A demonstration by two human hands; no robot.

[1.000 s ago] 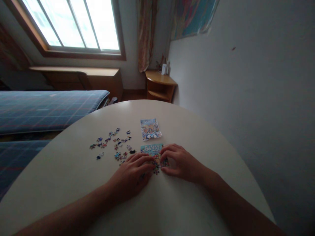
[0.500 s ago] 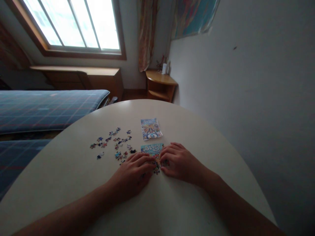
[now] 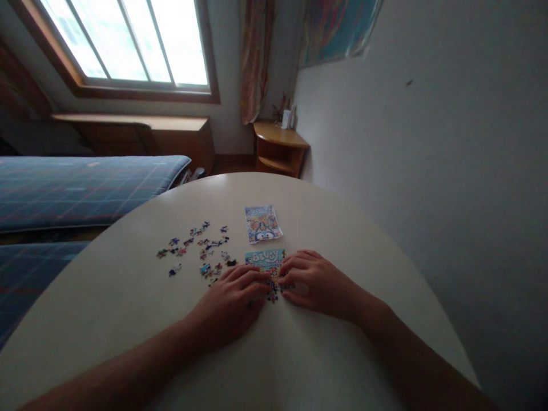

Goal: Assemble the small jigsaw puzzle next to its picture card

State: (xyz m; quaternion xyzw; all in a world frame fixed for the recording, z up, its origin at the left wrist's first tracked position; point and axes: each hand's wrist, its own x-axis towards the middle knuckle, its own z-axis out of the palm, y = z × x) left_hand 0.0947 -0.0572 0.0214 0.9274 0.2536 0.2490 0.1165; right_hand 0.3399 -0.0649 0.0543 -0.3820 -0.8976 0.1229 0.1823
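A small, partly joined jigsaw puzzle [image 3: 263, 258] with a light blue top strip lies on the round white table [image 3: 299, 354]. My left hand [image 3: 231, 299] rests flat at its lower left, fingers stretched out and touching the puzzle's edge. Over the lower right part of the puzzle lies my right hand [image 3: 317, 282], fingers extended and pressing down. Between the fingertips of both hands some dark pieces [image 3: 273, 295] show. A printed reference picture [image 3: 262, 223] lies just beyond the puzzle. Several loose puzzle pieces [image 3: 199, 248] are scattered to the left.
A white wall runs close along the table's right side. A bed with a blue checked cover [image 3: 81, 188] stands to the left, below the table edge. A wooden corner shelf [image 3: 280, 148] and a low cabinet [image 3: 141, 134] stand under the window.
My right hand has slid slightly down and left over the puzzle. The left hand has barely moved.
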